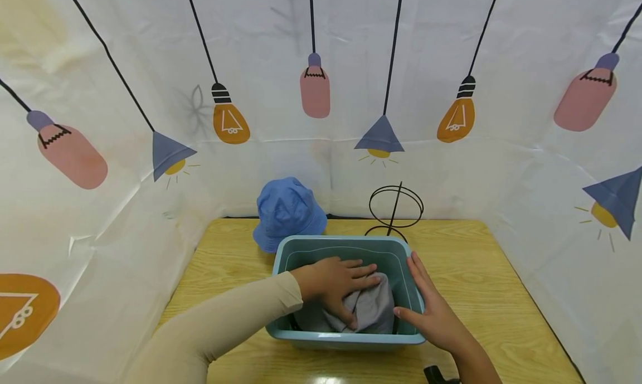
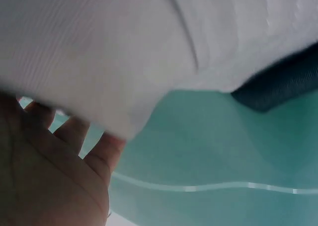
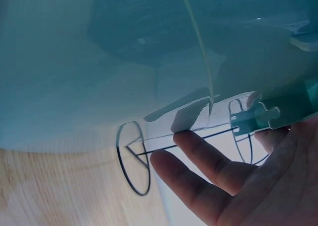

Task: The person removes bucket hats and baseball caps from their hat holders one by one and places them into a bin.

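In the head view, a teal plastic bin (image 1: 346, 241) stands on the table with a crumpled grey fabric hat (image 1: 376, 303) inside. My left hand (image 1: 336, 289) reaches into the bin, fingers spread and fairly straight over the hat. The left wrist view shows pale stitched fabric (image 2: 99, 52) beside the fingers, and a dark piece (image 2: 283, 82) at the right whose kind I cannot tell. My right hand (image 1: 436, 314) holds the bin's right side, thumb inside the rim and fingers along the outside. Its fingertips touch the outer wall in the right wrist view.
A blue bucket hat (image 1: 288, 214) sits behind the bin at the left. A black wire stand (image 1: 396, 205) rises behind it at the right. The wooden table (image 1: 476, 278) meets a white printed sheet (image 1: 281, 166) at the back. A small black object (image 1: 436, 374) is by the right forearm.
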Demonstrator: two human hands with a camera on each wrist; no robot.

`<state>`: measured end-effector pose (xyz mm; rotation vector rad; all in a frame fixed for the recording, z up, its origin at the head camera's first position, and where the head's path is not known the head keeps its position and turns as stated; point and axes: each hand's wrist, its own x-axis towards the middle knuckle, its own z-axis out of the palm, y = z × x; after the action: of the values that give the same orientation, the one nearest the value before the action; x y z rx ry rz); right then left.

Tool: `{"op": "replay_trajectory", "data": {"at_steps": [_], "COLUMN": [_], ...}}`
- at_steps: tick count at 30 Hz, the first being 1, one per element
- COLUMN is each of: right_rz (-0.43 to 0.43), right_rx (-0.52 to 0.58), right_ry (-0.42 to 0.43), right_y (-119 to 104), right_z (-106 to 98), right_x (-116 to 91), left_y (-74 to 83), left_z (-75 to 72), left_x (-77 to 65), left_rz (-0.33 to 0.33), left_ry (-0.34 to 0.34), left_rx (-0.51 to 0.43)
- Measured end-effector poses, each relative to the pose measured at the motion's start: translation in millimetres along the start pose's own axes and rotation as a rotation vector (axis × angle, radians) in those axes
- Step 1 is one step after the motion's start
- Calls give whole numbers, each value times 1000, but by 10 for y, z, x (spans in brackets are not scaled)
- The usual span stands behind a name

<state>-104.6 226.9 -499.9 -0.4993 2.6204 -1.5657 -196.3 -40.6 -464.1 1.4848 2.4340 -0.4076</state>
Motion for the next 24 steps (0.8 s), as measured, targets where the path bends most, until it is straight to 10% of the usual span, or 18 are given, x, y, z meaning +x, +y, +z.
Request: {"op": "replay_trajectory", "data": {"at_steps": [24], "right_rz": [5], "right_rx": [-19], "right_ry": [5], "right_y": [-6], "right_z": [8], "right_x": [-13], "left_y": [-406], "left_z": [-385], "left_x": [-460], "left_rz": [-31], "left_ry": [244], "left_rx": [-15]}}
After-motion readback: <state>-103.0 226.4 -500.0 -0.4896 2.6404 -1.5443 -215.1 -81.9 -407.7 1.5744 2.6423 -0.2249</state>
